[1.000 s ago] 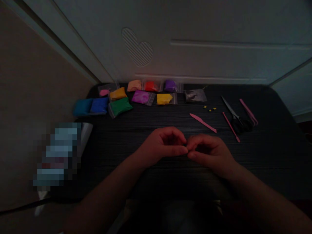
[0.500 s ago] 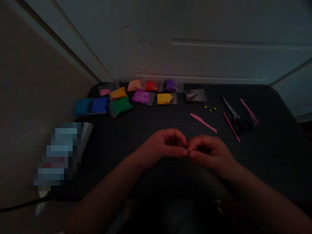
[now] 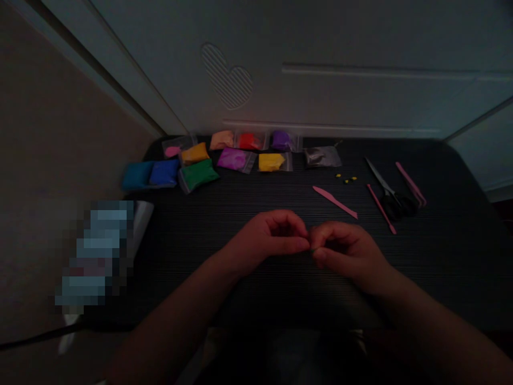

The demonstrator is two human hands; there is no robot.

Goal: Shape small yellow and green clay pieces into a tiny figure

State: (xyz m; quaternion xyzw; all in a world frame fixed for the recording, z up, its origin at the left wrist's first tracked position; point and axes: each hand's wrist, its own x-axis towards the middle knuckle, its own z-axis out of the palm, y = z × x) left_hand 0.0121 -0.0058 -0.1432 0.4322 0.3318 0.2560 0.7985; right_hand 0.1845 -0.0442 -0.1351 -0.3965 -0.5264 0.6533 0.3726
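- Head view: a small green piece [image 3: 313, 250] sits at the fingertips above the middle of the dark surface [image 3: 441, 267]; just one shows, too small to tell its long axis or which way it points.
- The right hand [image 3: 360, 254] pinches it between thumb and forefinger.
- The left hand [image 3: 258, 235] curls just beside it, tips drawn close; whether they grip it, I cannot tell.
- Beyond the hands lie three tiny yellow-and-dark pieces [image 3: 347, 182].
- One pink knife-shaped tool [image 3: 334, 202] slants from far left to near right.
- Farther right: one thin pink rod [image 3: 380, 208], one pair of scissors [image 3: 387, 188], blades pointing away, and one pink fork-ended tool [image 3: 409, 182].
- Eleven packets [image 3: 232, 159] lie toward the far edge, mostly left.
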